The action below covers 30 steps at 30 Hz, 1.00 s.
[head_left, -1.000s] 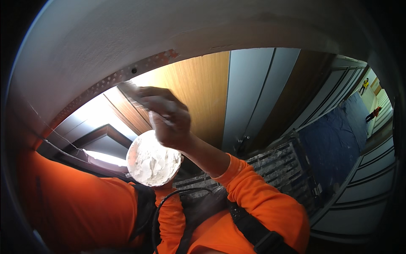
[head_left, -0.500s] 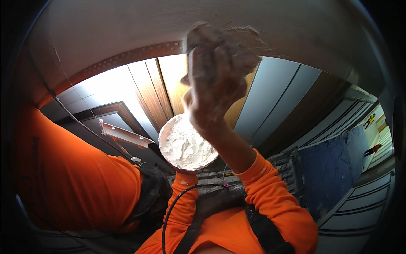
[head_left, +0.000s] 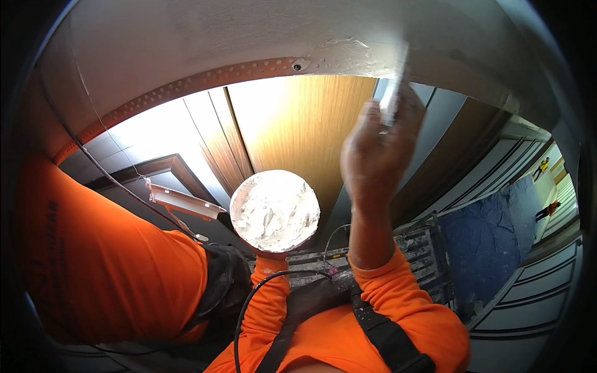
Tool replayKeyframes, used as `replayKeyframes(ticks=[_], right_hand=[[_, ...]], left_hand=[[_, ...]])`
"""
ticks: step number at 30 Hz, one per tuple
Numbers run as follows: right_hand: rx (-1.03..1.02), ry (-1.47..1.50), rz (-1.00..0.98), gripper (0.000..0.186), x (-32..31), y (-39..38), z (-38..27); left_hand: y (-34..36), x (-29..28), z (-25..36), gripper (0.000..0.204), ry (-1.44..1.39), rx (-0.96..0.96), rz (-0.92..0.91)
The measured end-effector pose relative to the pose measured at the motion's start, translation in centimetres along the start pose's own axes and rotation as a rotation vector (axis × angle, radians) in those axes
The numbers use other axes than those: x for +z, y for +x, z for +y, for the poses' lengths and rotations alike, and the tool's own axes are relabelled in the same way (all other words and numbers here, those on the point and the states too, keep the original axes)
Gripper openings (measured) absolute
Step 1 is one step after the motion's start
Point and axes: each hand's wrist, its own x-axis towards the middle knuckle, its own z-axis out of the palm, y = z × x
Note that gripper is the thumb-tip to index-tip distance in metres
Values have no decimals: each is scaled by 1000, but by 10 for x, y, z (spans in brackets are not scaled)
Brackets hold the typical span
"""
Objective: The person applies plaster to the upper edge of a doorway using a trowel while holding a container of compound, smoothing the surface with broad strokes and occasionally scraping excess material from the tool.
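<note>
Nearest, a black strap crosses the wearer's orange top. Just ahead, the left hand supports a round tub of white paste from beneath; its fingers are hidden, so I cannot tell how they close. To the right, the right hand is raised, fingers clenched around a thin, flat tool – motion-blurred, its tip against or just in front of a pale panel edged with a perforated strip. At left, another person's orange shirt bears dark printed lettering, partly blurred. Beyond are a wood-grain panel, a slatted platform and a blue sheet – and, farthest off, two small figures, one in yellow, one in orange.
</note>
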Motion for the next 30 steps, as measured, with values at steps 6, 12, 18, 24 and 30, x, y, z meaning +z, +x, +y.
replayKeyframes(ticks=[6, 12, 18, 24, 30], right_hand=[[43, 49, -250, 55, 15, -1, -63], [-47, 205, -259, 45, -22, 0, -23], [-45, -159, -77, 51, -5, 16, -5], [-38, 241, -451, 63, 9, -10, -71], [-552, -214, -23, 56, 2, -8, 29]], left_hand=[[-2, 19, 0, 77, -75, 30, 48], [-5, 6, 4, 72, 47, -30, -183], [-6, 7, 1, 76, 55, -79, -65], [1, 9, -2, 77, 34, -74, -41], [-5, 19, -5, 77, -24, -205, 0]])
